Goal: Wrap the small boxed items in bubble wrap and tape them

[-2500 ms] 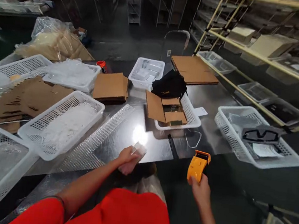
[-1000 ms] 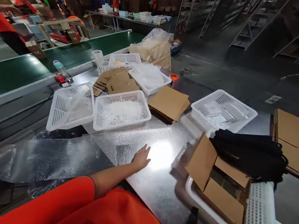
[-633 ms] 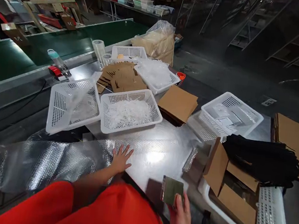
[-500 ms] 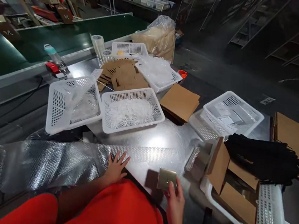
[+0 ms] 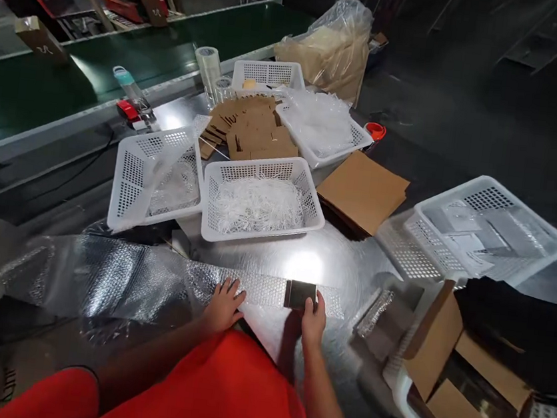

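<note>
My left hand [image 5: 225, 305] lies with fingers spread on the near edge of a long strip of bubble wrap [image 5: 262, 289], which runs across the metal table [image 5: 265, 328]. My right hand [image 5: 315, 319] grips the right side of a small dark square box [image 5: 300, 295] between thumb and fingers. The box is over the right part of the strip. Beyond both hands stands a white basket [image 5: 261, 235] filled with white shredded filler [image 5: 259, 205].
Another white basket [image 5: 127, 185] holds clear plastic at the left. Brown cardboard sheets [image 5: 364, 190] lie behind the right hand. An open carton [image 5: 437, 344] and black items [image 5: 521, 330] are at the right. A green conveyor [image 5: 176, 43] runs behind.
My right hand has moved forward and left with the small box, from beside the strip to over it. My left hand stays on the bubble wrap. The view has shifted.
</note>
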Tool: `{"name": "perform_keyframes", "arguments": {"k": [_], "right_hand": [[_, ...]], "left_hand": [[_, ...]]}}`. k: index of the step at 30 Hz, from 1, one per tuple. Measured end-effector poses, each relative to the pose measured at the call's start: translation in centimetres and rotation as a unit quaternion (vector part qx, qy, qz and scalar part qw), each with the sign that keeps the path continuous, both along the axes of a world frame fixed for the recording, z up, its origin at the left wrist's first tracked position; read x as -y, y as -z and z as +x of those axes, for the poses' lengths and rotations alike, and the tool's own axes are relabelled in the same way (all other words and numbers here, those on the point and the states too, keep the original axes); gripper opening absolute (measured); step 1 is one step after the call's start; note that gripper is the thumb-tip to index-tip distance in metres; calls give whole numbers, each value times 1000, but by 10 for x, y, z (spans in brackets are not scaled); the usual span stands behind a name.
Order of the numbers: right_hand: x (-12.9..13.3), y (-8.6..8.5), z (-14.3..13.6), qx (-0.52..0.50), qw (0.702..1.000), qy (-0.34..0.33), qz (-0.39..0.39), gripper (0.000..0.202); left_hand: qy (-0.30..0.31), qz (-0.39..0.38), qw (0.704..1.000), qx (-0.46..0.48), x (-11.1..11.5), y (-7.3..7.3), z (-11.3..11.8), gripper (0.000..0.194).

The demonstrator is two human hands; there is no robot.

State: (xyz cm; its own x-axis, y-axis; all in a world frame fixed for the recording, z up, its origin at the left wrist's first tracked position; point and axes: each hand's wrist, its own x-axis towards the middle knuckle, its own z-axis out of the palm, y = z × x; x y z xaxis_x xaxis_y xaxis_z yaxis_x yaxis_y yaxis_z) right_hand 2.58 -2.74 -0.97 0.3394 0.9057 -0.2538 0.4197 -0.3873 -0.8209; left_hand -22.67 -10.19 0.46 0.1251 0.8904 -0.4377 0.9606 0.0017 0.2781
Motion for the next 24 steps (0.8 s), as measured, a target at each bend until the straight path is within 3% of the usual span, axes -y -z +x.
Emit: {"name": "perform_keyframes", "arguments": {"k": [7, 9, 12, 16, 24], "right_hand": [[3, 0, -8, 189, 979, 9, -74, 58], [3, -3, -7, 202, 977, 7, -65, 61], [3, -8, -9, 227, 972, -47, -36, 65], [6, -14, -14, 280, 952, -107, -57, 67], [7, -15, -15, 286, 951, -108, -52, 68]], "left_hand": [[-2, -19, 1000, -5, -2, -1, -2, 54], [-4, -24, 1000, -9, -3, -5, -1, 53], [-10, -37, 999, -9, -8, -13, 2, 52], [-23, -47, 998, -19, -18, -25, 11, 47], [-34, -76, 996, -44, -36, -35, 35, 38]]}}
